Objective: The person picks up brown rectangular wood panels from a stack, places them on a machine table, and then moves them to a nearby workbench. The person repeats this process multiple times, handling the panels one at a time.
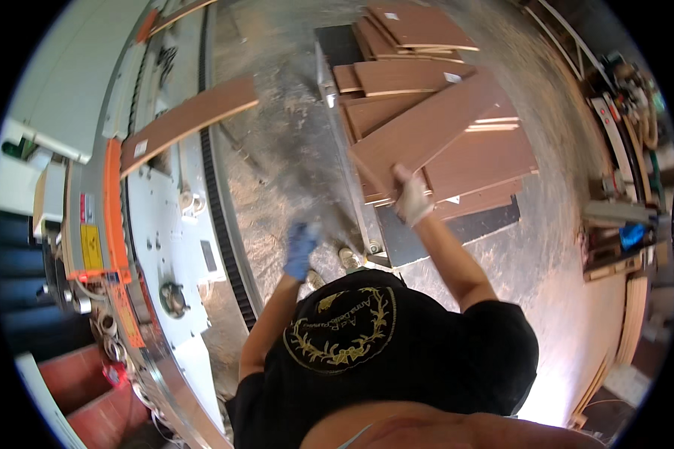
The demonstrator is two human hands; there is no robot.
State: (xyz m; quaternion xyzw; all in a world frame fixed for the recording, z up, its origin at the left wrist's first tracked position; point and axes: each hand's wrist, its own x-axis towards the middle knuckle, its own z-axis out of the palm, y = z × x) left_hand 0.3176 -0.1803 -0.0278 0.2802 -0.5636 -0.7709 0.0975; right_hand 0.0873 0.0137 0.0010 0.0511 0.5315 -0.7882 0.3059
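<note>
One long stiff board [427, 127] we grip at its near end with the right hand [412, 196], clamped; the left hand [301, 249] hangs free, blurred, its state unclear.

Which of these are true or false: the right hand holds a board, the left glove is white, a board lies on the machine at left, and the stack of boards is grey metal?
1. The right hand grips the end of a long brown board. True.
2. The left hand wears a white glove. False: its glove is blue, and the hand is blurred and holds no board.
3. A brown board lies across the machine at left. True.
4. The stack of boards is grey metal. False: they are reddish-brown wood-look panels.
</note>
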